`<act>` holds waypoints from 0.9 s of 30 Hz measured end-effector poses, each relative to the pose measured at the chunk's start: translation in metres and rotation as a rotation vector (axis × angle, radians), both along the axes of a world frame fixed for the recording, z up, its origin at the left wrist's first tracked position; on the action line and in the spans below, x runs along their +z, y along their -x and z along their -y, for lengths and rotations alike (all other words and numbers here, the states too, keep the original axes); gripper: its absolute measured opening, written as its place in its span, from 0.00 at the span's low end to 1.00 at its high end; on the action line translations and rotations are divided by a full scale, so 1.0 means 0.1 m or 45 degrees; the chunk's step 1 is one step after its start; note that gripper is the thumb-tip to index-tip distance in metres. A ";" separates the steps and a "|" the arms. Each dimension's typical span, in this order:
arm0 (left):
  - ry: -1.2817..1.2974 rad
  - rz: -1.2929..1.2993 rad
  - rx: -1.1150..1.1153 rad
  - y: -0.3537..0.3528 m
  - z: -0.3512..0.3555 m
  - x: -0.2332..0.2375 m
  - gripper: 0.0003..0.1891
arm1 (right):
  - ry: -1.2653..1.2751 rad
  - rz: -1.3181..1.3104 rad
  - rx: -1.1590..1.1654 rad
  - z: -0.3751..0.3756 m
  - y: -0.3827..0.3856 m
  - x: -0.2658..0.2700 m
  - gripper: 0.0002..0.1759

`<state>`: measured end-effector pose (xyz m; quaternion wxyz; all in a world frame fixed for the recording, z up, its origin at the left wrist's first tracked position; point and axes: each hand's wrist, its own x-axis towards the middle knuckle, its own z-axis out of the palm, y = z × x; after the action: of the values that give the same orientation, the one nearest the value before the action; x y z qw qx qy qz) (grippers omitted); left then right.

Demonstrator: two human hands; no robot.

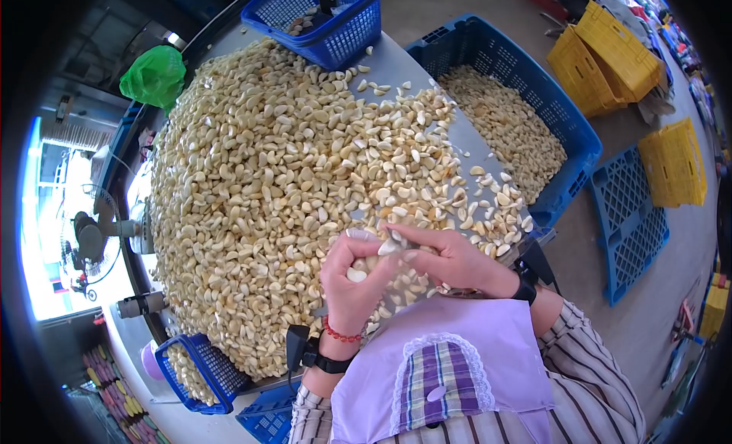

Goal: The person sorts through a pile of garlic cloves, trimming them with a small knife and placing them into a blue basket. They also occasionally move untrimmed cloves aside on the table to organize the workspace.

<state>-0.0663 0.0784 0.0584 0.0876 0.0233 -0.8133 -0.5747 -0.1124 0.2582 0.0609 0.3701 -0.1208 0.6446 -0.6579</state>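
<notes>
A broad heap of pale cream peeled garlic cloves [252, 162] covers the metal table in front of me. Over its near edge, my left hand [352, 280] is curled closed, with a few cloves in the palm and one white clove [390, 247] at the fingertips. My right hand [456, 259] meets it there, thumb and index finger closed together around the same spot. A small greyish edge shows between the right fingers, too little to name. Both wrists wear black straps, and the left one also a red beaded bracelet.
A blue basket [347, 36] stands at the table's far end. Beyond the right edge, a large blue crate [576, 143] holds more cloves. A small blue basket [229, 360] with cloves sits near left. Farther out are a green bag [155, 76], a fan [93, 234] and yellow crates [621, 47].
</notes>
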 end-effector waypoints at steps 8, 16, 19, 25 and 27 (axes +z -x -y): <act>-0.740 -0.301 0.710 -0.56 1.31 -0.02 0.09 | 0.258 0.432 -0.442 -0.18 0.14 -0.13 0.26; 0.727 0.239 1.734 -2.34 4.20 0.27 0.19 | 0.326 0.427 -0.454 -0.20 0.25 -0.31 0.25; 1.234 1.059 1.647 -2.31 4.07 0.42 0.31 | 0.343 0.467 -0.438 -0.13 0.26 -0.35 0.25; 0.250 -0.448 0.969 -1.39 2.79 0.71 0.18 | 0.275 0.489 -0.436 -0.07 0.25 -0.28 0.26; -0.269 -0.983 0.182 -1.00 1.81 0.78 0.12 | 0.274 0.493 -0.438 -0.06 0.24 -0.25 0.26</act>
<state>0.0340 -0.1024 0.1359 0.4235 -0.1291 -0.6535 -0.6139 -0.1367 0.2640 0.0355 0.3544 0.0799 0.4993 -0.7866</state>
